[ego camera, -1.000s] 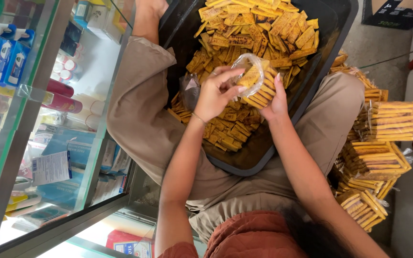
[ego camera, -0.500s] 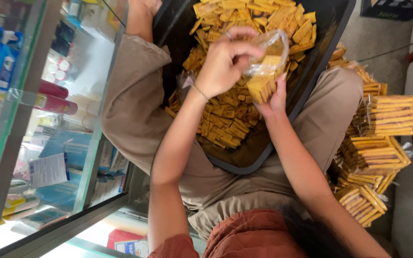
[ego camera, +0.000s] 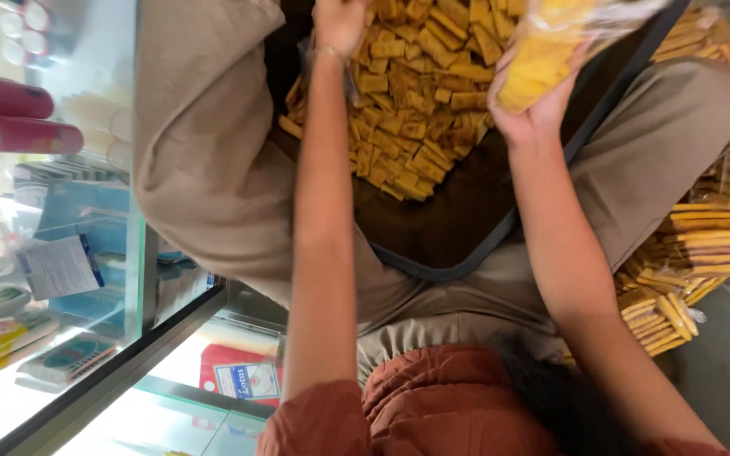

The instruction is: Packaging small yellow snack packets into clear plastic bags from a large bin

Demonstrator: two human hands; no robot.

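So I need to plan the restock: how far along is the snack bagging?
Done: filled packs are stacked by the right knee. In hand: the right hand holds a partly filled clear bag, while the left hand reaches into the loose yellow pieces. Left: many pieces cover the dark tray.

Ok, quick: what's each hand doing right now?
Left hand: down among the loose yellow crackers in the dark tray; grip cannot be told.
Right hand: holding a clear bag of crackers.
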